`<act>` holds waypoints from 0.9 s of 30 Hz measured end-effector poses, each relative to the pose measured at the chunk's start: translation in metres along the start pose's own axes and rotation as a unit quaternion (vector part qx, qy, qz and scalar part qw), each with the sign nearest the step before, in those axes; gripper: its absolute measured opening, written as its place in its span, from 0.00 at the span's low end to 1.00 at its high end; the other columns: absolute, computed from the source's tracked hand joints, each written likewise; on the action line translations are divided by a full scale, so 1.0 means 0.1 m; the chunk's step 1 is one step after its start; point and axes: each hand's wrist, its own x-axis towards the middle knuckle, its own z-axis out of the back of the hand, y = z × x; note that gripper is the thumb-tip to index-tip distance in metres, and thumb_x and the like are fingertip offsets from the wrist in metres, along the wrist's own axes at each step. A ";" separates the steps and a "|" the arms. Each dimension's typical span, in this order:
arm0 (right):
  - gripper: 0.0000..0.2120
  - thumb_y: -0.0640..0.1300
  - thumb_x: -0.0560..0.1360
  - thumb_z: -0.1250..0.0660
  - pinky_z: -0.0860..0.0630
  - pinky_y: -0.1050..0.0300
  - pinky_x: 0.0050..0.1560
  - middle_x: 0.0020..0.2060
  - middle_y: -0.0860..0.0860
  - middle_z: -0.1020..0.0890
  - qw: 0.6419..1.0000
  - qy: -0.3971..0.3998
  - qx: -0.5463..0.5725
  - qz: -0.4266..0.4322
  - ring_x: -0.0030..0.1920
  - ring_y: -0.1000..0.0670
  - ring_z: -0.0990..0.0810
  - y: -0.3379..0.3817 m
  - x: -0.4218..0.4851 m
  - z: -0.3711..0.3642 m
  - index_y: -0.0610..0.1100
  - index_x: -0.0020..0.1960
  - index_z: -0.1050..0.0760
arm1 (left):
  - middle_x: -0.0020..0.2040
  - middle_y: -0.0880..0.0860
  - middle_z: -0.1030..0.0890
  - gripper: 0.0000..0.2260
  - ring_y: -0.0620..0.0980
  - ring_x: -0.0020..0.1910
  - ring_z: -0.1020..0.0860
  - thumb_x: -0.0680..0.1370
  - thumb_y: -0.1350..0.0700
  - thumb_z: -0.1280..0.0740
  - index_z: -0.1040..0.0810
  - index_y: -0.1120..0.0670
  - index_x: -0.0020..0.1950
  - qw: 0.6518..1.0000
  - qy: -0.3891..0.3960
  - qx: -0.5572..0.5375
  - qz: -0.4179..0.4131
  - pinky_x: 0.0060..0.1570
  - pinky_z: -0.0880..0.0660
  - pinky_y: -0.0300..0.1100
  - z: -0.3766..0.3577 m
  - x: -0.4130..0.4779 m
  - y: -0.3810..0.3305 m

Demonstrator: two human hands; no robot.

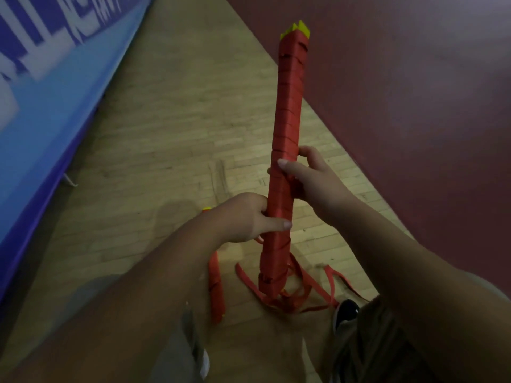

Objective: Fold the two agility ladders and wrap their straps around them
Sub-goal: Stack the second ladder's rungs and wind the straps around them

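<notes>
The upright ladder bundle (pixel 287 111) is held in the centre of the frame, with its yellow rung ends (pixel 296 31) showing at the top; whether its foot touches the wooden floor (pixel 166 134) cannot be told. Red strap is wound over nearly its whole length. The left grip (pixel 246 217) is curled round the bundle below its middle, with the thumb laid across the front; the right grip (pixel 304 175) is curled round it just above. Loose strap (pixel 312 286) lies in loops on the floor at lower centre, around the bundle's foot. A second bundle (pixel 217 288), already wound, lies on the floor at lower left of centre, partly hidden by the left forearm. The step in hand is judged to be the late winding of the last of the 2 ladders; next, the slack has to be gathered, wound on tightly and its tail tucked in.
</notes>
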 end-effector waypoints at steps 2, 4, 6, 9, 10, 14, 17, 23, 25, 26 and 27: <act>0.21 0.46 0.81 0.24 0.15 0.33 0.63 0.59 0.40 0.11 1.000 0.023 0.004 -0.006 0.58 0.37 0.11 0.14 -0.09 0.03 0.50 0.71 0.26 | 0.51 0.44 0.12 0.15 0.42 0.47 0.13 0.81 0.40 0.26 0.15 0.48 0.61 1.000 -0.002 0.029 -0.004 0.43 0.20 0.36 0.03 -0.10 -0.06; 0.21 0.45 0.82 0.24 0.13 0.36 0.60 0.57 0.44 0.11 0.999 0.029 -0.018 0.001 0.56 0.41 0.10 0.27 -0.18 0.04 0.50 0.72 0.25 | 0.51 0.44 0.13 0.16 0.42 0.47 0.15 0.81 0.38 0.27 0.16 0.47 0.61 0.999 -0.002 0.049 -0.007 0.38 0.24 0.35 0.04 -0.17 -0.14; 0.19 0.46 0.82 0.25 0.13 0.37 0.59 0.56 0.46 0.10 0.999 0.023 -0.021 0.012 0.55 0.43 0.10 0.42 -0.24 0.01 0.51 0.72 0.23 | 0.50 0.44 0.13 0.15 0.42 0.46 0.16 0.80 0.37 0.27 0.15 0.46 0.60 0.998 -0.029 0.053 -0.017 0.38 0.25 0.37 0.11 -0.26 -0.24; 0.16 0.47 0.82 0.25 0.13 0.35 0.59 0.57 0.45 0.11 1.000 0.001 -0.002 0.031 0.55 0.41 0.10 0.71 -0.24 -0.06 0.53 0.69 0.20 | 0.47 0.43 0.12 0.13 0.43 0.46 0.14 0.79 0.37 0.25 0.14 0.45 0.55 0.995 -0.081 0.043 -0.048 0.46 0.21 0.41 0.35 -0.41 -0.40; 0.17 0.46 0.82 0.25 0.13 0.35 0.59 0.58 0.44 0.11 0.999 0.000 0.005 0.038 0.56 0.40 0.10 0.84 -0.24 -0.09 0.53 0.70 0.21 | 0.47 0.43 0.11 0.13 0.43 0.48 0.13 0.78 0.36 0.25 0.13 0.44 0.53 0.993 -0.091 0.051 -0.057 0.51 0.19 0.43 0.46 -0.47 -0.46; 0.19 0.46 0.82 0.24 0.12 0.37 0.57 0.60 0.43 0.13 0.997 -0.005 0.004 0.081 0.58 0.39 0.11 1.38 -0.28 -0.25 0.51 0.72 0.22 | 0.46 0.45 0.12 0.16 0.44 0.45 0.14 0.78 0.33 0.25 0.13 0.46 0.51 0.982 -0.134 0.115 -0.071 0.48 0.21 0.43 0.91 -0.75 -0.78; 0.19 0.46 0.82 0.24 0.12 0.41 0.50 0.58 0.45 0.13 0.993 -0.028 -0.018 0.114 0.56 0.41 0.12 1.79 -0.30 -0.41 0.49 0.71 0.21 | 0.42 0.45 0.13 0.22 0.46 0.42 0.16 0.76 0.30 0.26 0.14 0.49 0.45 0.968 -0.164 0.176 -0.071 0.41 0.22 0.44 1.21 -0.99 -1.09; 0.23 0.48 0.80 0.21 0.14 0.47 0.44 0.57 0.46 0.14 0.983 -0.054 -0.054 0.168 0.52 0.45 0.11 2.50 -0.39 -0.69 0.49 0.73 0.22 | 0.45 0.51 0.13 0.31 0.51 0.46 0.16 0.70 0.23 0.27 0.14 0.52 0.45 0.937 -0.215 0.272 -0.053 0.46 0.19 0.49 1.75 -1.46 -1.62; 0.23 0.49 0.80 0.21 0.15 0.51 0.39 0.57 0.47 0.14 0.977 -0.054 -0.059 0.196 0.51 0.46 0.11 2.77 -0.44 -0.75 0.48 0.72 0.23 | 0.43 0.52 0.14 0.31 0.51 0.44 0.17 0.69 0.24 0.26 0.15 0.53 0.44 0.925 -0.233 0.296 -0.049 0.41 0.23 0.47 1.93 -1.62 -1.80; 0.22 0.49 0.80 0.21 0.15 0.53 0.37 0.57 0.48 0.14 0.974 -0.056 -0.062 0.212 0.50 0.47 0.11 2.93 -0.48 -0.78 0.49 0.71 0.24 | 0.43 0.52 0.15 0.31 0.51 0.44 0.17 0.69 0.24 0.25 0.15 0.53 0.44 0.919 -0.246 0.303 -0.050 0.40 0.24 0.46 2.04 -1.71 -1.91; 0.22 0.49 0.80 0.21 0.16 0.54 0.37 0.56 0.48 0.15 0.970 -0.058 -0.063 0.228 0.50 0.48 0.11 3.10 -0.52 -0.80 0.50 0.69 0.24 | 0.43 0.52 0.15 0.30 0.50 0.43 0.18 0.69 0.24 0.25 0.15 0.52 0.44 0.916 -0.259 0.301 -0.053 0.40 0.25 0.46 2.13 -1.81 -2.02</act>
